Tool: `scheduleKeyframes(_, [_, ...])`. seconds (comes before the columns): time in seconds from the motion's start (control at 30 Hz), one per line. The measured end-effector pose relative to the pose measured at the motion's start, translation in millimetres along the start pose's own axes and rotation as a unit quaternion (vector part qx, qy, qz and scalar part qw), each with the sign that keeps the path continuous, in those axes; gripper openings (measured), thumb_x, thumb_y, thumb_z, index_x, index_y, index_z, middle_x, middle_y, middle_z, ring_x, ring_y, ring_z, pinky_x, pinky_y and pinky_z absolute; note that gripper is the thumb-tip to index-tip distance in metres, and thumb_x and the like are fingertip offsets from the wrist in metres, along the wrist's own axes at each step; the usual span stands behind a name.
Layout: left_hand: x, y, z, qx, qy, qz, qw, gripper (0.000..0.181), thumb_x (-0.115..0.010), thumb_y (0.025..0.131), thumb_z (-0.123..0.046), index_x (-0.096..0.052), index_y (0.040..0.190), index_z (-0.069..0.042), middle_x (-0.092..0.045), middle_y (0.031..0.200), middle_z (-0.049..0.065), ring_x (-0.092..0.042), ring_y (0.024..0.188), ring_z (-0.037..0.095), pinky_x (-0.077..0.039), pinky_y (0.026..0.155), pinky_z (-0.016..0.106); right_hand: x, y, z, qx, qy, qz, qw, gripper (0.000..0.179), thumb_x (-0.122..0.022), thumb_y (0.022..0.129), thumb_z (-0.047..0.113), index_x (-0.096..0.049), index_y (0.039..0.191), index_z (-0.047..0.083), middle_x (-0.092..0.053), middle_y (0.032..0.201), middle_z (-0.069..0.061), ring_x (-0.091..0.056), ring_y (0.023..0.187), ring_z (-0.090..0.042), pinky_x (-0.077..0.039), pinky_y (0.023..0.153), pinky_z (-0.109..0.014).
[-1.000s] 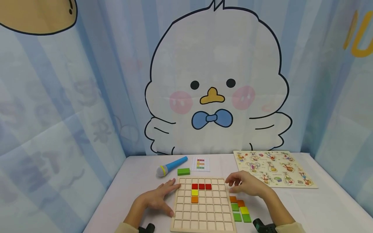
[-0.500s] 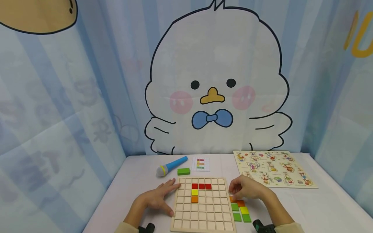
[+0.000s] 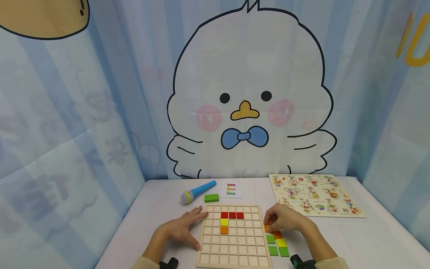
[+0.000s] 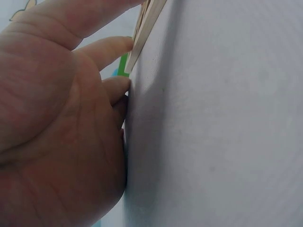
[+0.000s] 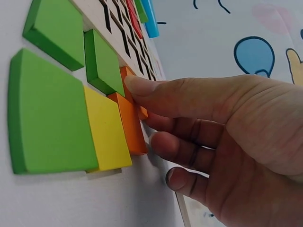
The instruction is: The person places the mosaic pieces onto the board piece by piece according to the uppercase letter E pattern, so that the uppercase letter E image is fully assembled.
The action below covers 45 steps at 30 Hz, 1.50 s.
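Note:
My left hand (image 3: 181,227) lies at the left side of the wooden grid board (image 3: 236,249), fingers spread, with thumb and fingertips at its edge. On the board sit several red tiles (image 3: 232,215) in a row, with a yellow tile (image 3: 224,222) and an orange tile (image 3: 224,230) below the leftmost. Beyond the board's right edge, my right hand (image 3: 285,218) pinches a loose orange block (image 5: 126,74) between thumb and fingers; they partly hide it. Close by lie another orange block (image 5: 130,124), a yellow block (image 5: 108,130) and several green blocks (image 5: 54,116).
Behind the board are a green block (image 3: 211,198), a blue toy microphone (image 3: 201,191) and a small card with a coloured grid pattern (image 3: 231,190). A picture puzzle board (image 3: 349,203) lies at the back right. A curtain with a cartoon bird (image 3: 246,67) hangs behind the table.
My right hand has come down and slightly toward me from the board's upper right edge onto the loose orange block, its fingers closing round it. My left hand has stayed in place.

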<state>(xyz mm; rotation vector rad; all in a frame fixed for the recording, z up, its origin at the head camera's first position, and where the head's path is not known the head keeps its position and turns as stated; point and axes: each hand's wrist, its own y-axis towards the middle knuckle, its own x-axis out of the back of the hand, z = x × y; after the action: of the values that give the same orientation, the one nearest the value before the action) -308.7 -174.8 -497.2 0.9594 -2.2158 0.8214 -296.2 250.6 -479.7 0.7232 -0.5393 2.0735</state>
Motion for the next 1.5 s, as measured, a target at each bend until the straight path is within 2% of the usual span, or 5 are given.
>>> scheduleKeyframes(0.3, [-0.8, 0.9, 2.9, -0.004, -0.002, 0.000, 1.0000, 0.105, -0.095, 0.072, -0.038, -0.038, 0.160, -0.040, -0.012, 0.177, 0.005, -0.006, 0.161, 0.047, -0.009, 0.121, 0.077, -2.7, 0.4, -2.9, -0.021, -0.016, -0.035, 0.9990, 0.012, -0.085, 0.083, 0.009, -0.077, 0.091, 0.012, -0.067, 0.081, 0.001, -0.058, 0.077, -0.017, -0.046, 0.067, -0.026])
scheduleKeyframes(0.57, [-0.3, 1.2, 4.0, -0.005, 0.002, -0.001, 1.0000, 0.105, -0.095, 0.072, -0.037, -0.038, 0.160, -0.041, -0.012, 0.177, 0.006, -0.006, 0.160, 0.047, -0.008, 0.121, 0.077, -3.0, 3.0, -2.7, -0.009, -0.023, -0.034, 0.9991, 0.017, -0.084, 0.083, 0.010, -0.069, 0.090, 0.011, -0.063, 0.082, 0.001, -0.057, 0.077, -0.016, -0.044, 0.066, -0.027])
scheduleKeyframes(0.9, [1.1, 0.7, 2.5, -0.005, 0.004, 0.004, 1.0000, 0.106, -0.095, 0.073, -0.038, -0.037, 0.161, -0.038, -0.011, 0.177, 0.007, -0.006, 0.161, 0.046, -0.008, 0.122, 0.076, 0.1, 7.7, -2.8, 0.006, 0.018, -0.086, 0.9961, 0.013, -0.078, 0.091, 0.011, -0.073, 0.103, 0.007, -0.064, 0.085, -0.002, -0.060, 0.071, -0.014, -0.052, 0.061, -0.023])
scheduleKeyframes(1.23, [0.1, 0.2, 1.8, -0.007, 0.011, 0.004, 0.9999, 0.105, -0.094, 0.074, -0.040, -0.036, 0.161, -0.038, -0.011, 0.177, 0.007, -0.007, 0.160, 0.047, -0.010, 0.121, 0.077, -7.2, 17.0, 10.4, 0.012, 0.139, -0.128, 0.9819, 0.030, -0.078, 0.093, 0.013, -0.071, 0.119, -0.001, -0.068, 0.106, -0.013, -0.071, 0.086, -0.018, -0.063, 0.076, -0.028])
scheduleKeyframes(1.5, [0.4, 0.8, 1.5, -0.005, 0.008, 0.003, 1.0000, 0.105, -0.094, 0.073, -0.038, -0.037, 0.161, -0.039, -0.012, 0.177, 0.006, -0.006, 0.161, 0.046, -0.009, 0.122, 0.076, -21.8, 25.8, 27.0, 0.043, 0.132, -0.144, 0.9798, 0.029, -0.076, 0.094, 0.013, -0.071, 0.120, -0.001, -0.070, 0.109, -0.015, -0.070, 0.087, -0.020, -0.063, 0.076, -0.029])
